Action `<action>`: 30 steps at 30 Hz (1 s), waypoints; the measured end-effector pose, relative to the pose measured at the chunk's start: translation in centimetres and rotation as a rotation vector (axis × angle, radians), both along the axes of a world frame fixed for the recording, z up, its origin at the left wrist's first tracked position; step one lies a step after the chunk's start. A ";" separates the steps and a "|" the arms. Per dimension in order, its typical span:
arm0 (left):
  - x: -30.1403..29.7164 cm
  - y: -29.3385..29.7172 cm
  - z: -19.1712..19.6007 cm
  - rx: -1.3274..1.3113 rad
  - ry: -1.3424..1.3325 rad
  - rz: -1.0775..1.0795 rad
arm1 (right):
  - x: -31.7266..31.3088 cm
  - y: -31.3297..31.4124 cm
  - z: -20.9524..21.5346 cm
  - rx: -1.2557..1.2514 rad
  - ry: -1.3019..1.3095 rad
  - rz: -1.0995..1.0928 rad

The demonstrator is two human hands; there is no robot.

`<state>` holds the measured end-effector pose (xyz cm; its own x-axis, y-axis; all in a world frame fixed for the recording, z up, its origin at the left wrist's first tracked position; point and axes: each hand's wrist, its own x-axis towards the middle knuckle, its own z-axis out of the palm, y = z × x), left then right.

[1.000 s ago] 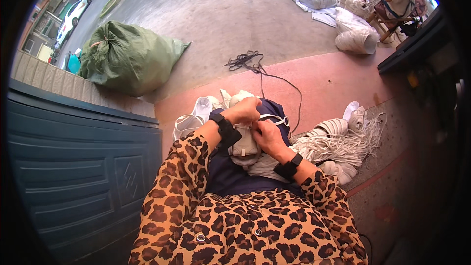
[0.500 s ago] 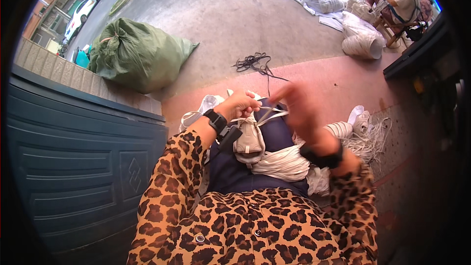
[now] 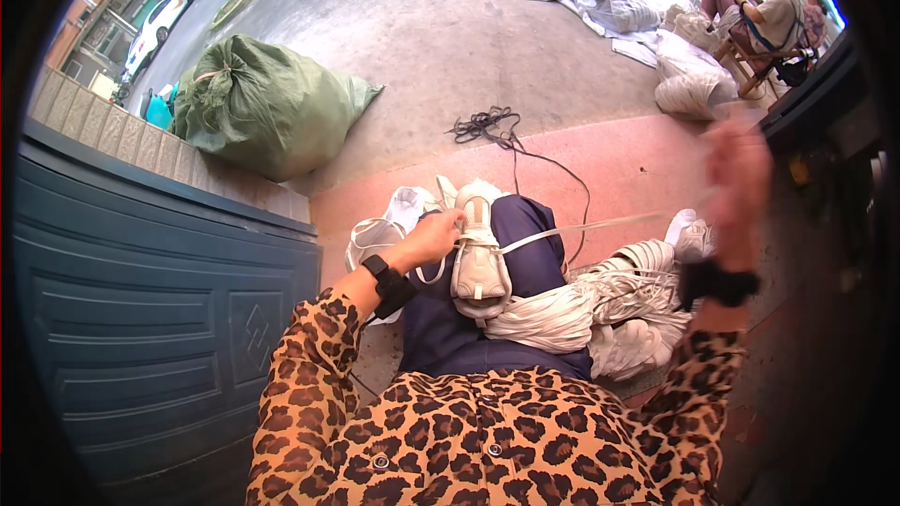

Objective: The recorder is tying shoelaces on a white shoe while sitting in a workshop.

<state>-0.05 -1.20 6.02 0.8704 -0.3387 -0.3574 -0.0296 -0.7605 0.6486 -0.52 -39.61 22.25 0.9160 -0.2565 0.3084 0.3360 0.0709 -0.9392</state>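
A beige lace-up shoe rests on my lap, over dark blue trousers, with its heel toward me. My left hand is closed at the shoe's left side, fingertips pinched by the lacing. A flat cream shoelace runs taut from the lacing out to the right. At its far end is my right hand, raised and smeared by motion; its separate fingers cannot be made out. Across my right thigh lies a thick bundle of cream laces.
Other pale shoes sit beyond my left knee, and a white shoe lies right. A dark cord trails over the floor. A green sack stands beside the blue panel. Far right, a person sits near white bundles.
My right hand has swept right and away from the shoe, drawing the lace out long. My left hand has shifted slightly lower at the shoe's side. The dark cord's end has moved right.
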 end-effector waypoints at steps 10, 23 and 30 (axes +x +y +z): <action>-0.1 0.7 -0.4 -0.098 -0.069 0.009 | -4.6 21.6 -15.8 -1.069 0.161 0.373; -2.7 -1.3 1.5 0.338 -0.368 0.032 | -3.1 21.9 -15.5 -1.498 -0.104 0.739; -1.8 1.7 1.4 0.269 -0.362 0.304 | 2.6 9.9 9.7 0.596 -0.082 1.146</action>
<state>-1.87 0.47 7.43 0.9984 0.0097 -0.0558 0.0323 -0.9072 0.4194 2.09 -29.74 31.92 0.6877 0.5412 0.4840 -0.1398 0.7528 -0.6432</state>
